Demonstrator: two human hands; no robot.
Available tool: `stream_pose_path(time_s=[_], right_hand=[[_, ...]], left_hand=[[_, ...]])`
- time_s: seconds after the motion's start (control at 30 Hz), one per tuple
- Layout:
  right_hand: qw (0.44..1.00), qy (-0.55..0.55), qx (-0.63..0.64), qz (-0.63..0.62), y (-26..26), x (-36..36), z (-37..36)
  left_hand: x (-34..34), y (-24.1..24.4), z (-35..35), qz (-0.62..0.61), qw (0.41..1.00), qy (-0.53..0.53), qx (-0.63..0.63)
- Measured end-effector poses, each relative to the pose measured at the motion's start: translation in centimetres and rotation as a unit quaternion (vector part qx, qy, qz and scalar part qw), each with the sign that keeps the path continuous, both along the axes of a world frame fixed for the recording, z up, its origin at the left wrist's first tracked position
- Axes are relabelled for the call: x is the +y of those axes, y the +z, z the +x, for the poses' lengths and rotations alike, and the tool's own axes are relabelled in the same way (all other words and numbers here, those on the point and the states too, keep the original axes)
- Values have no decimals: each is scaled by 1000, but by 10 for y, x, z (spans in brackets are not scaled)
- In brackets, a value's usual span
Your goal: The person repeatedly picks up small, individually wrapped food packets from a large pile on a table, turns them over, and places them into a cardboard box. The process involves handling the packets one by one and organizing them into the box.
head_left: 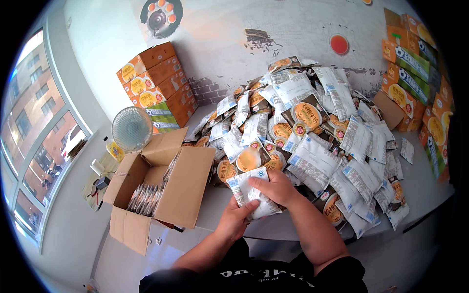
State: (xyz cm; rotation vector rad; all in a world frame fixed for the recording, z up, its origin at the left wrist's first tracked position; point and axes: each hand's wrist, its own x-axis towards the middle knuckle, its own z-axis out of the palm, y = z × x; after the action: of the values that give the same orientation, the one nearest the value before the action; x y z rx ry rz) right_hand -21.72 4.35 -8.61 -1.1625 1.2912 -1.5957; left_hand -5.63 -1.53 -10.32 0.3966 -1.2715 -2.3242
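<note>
Between my two hands is a white printed milk pouch (243, 186), back side up, in front of my chest. My left hand (236, 216) grips its lower left edge with the thumb on top. Across its upper right side lies my right hand (276, 188), thumb pressed on the face. Whether more pouches lie beneath it is hidden. Just beyond rises a big heap of similar pouches (315, 164), some showing brown and orange fronts. To the left, an open cardboard box (185, 194) holds a row of pouches (146, 199) standing on edge, its flaps spread outward.
Orange and green cartons (157, 88) are stacked behind the box. More cartons (406, 80) stand at the right by the wall. A round mesh-fronted fan or heater (132, 129) and a yellow bottle (115, 149) are behind the box. The grey table's (271, 229) front edge runs before me.
</note>
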Motion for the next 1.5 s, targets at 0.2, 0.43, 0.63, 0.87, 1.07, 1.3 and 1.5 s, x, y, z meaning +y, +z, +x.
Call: stream_pose_path(time_s=[0.2,0.43,0.63,0.87,1.07,1.3,1.5], right_hand=[[998,-37,2,-55,-16,-9,-13],[996,-44,-45,-58,-18,-13,-13],[998,-42,-25,-34,-11,-8,-6],[995,-38,89,-19,-16,-14,-1],[986,-77,147,-23,-19,-16,2],[982,-95,161,-14,-23,-18,3],[979,-91,182,-6,-23,-18,2]], left_hand=[[9,12,4,-15,1000,13,-20],[-9,58,46,-14,998,60,-32],[-76,94,87,-162,959,235,-11],[-219,97,139,-547,632,394,-382],[-294,53,144,-562,493,224,-625],[-312,41,122,-535,582,230,-567],[-317,34,116,-438,690,239,-524]])
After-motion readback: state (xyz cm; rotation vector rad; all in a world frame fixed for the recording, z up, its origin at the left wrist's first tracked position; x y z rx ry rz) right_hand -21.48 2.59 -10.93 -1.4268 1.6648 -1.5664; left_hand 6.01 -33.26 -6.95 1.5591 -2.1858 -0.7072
